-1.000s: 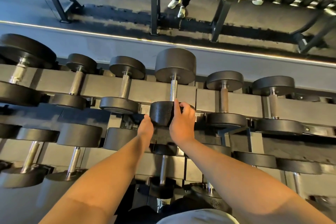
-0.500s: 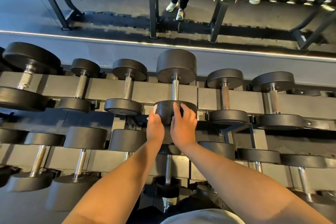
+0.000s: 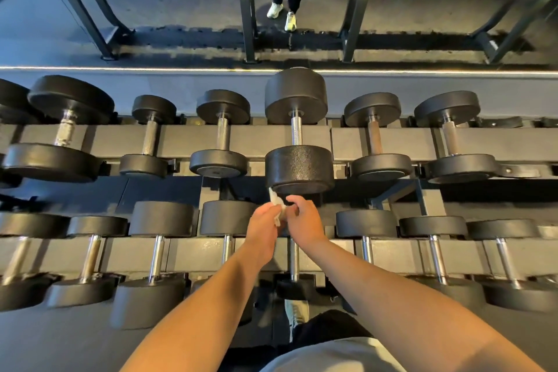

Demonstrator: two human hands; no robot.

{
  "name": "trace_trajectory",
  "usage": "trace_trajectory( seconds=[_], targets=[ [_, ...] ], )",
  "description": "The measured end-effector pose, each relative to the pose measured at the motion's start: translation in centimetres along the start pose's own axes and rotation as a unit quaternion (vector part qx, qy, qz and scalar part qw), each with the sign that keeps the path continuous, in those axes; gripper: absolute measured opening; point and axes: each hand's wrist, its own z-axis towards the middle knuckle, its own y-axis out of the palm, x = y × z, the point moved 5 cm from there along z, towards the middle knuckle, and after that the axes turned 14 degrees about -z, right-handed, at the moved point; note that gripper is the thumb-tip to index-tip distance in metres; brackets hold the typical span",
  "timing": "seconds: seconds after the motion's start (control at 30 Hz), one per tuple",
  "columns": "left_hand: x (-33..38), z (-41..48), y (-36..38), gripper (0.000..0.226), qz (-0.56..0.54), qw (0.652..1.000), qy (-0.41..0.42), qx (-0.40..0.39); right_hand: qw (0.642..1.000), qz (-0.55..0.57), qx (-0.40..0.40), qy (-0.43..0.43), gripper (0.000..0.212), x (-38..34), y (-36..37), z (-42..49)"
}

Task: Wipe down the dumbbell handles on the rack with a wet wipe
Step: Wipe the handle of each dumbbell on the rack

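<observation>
A two-tier rack (image 3: 392, 142) carries rows of black dumbbells with chrome handles. The biggest one (image 3: 299, 166) lies in the middle of the upper tier, its handle (image 3: 296, 131) bare. Just below its near head, my left hand (image 3: 264, 225) holds a small white wet wipe (image 3: 276, 205). My right hand (image 3: 303, 220) meets it there and pinches the same wipe with thumb and fingertips. Both hands hover over the gap between the tiers, touching no dumbbell.
More dumbbells fill the lower tier, one chrome handle (image 3: 294, 260) directly under my hands. Above the rack a mirror reflects another rack (image 3: 247, 9) and a person's white shoes (image 3: 282, 15). My own shoe (image 3: 297, 315) shows on the floor below.
Both hands have left the near head of the big dumbbell and drawn back toward me. They now meet on the white wipe, which has come into plain sight.
</observation>
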Motion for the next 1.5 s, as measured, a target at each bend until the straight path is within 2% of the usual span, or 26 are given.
trace_trajectory(
  seconds=[0.13,0.23,0.33,0.47,0.57,0.7,0.8,0.9,1.0,1.13,1.23,1.33,1.4,1.5],
  targets=[
    [-0.4,-2.3,-2.3,0.017,0.058,0.998,-0.018,0.001,0.981,0.150,-0.078,0.094,0.038,0.6,2.7,-3.8],
    [-1.2,-4.2,-3.8,0.031,0.127,0.991,-0.017,-0.032,0.969,0.197,-0.089,0.123,0.036,0.7,4.1,-6.2],
    [-2.2,-5.8,-6.0,0.023,0.139,0.990,-0.018,-0.018,0.957,0.239,-0.091,0.138,0.031,1.1,5.3,-8.5],
    [-4.0,-6.8,-9.3,0.025,0.197,0.980,0.020,0.010,0.954,0.245,-0.040,0.165,0.014,2.9,6.8,-11.3],
    [-5.0,-7.7,-10.7,0.026,0.228,0.973,0.027,0.032,0.929,0.303,-0.007,0.213,0.015,4.2,7.3,-12.9],
    [-6.9,-9.1,-10.6,0.022,0.256,0.966,0.012,-0.047,0.907,0.329,0.034,0.260,0.018,6.2,8.3,-14.2],
    [-7.6,-9.3,-10.4,0.013,0.357,0.929,0.048,-0.083,0.903,0.320,0.042,0.282,0.014,7.5,8.5,-14.2],
    [-8.6,-7.5,-11.1,0.021,0.444,0.892,0.066,-0.051,0.890,0.327,0.028,0.317,0.020,9.4,9.2,-13.4],
    [-9.4,-5.7,-11.4,0.022,0.468,0.880,0.078,-0.016,0.892,0.300,0.013,0.338,0.032,11.2,10.3,-12.1],
    [-10.9,-2.6,-11.3,0.025,0.432,0.900,0.052,0.027,0.919,0.232,0.018,0.319,0.018,12.9,11.5,-9.7],
    [-12.6,0.3,-10.7,0.026,0.360,0.932,0.044,-0.002,0.933,0.181,0.018,0.311,0.012,14.7,12.4,-7.6],
    [-13.3,2.8,-10.6,0.011,0.355,0.931,0.087,0.009,0.948,0.125,0.014,0.294,0.011,16.7,12.8,-5.3],
    [-14.7,4.8,-10.6,0.017,0.354,0.934,0.044,0.000,0.951,0.105,0.014,0.290,0.013,18.2,13.2,-3.9],
    [-16.1,7.9,-10.0,0.023,0.378,0.924,0.048,0.025,0.957,0.089,0.022,0.276,0.014,20.2,13.9,-1.5]
  ],
)
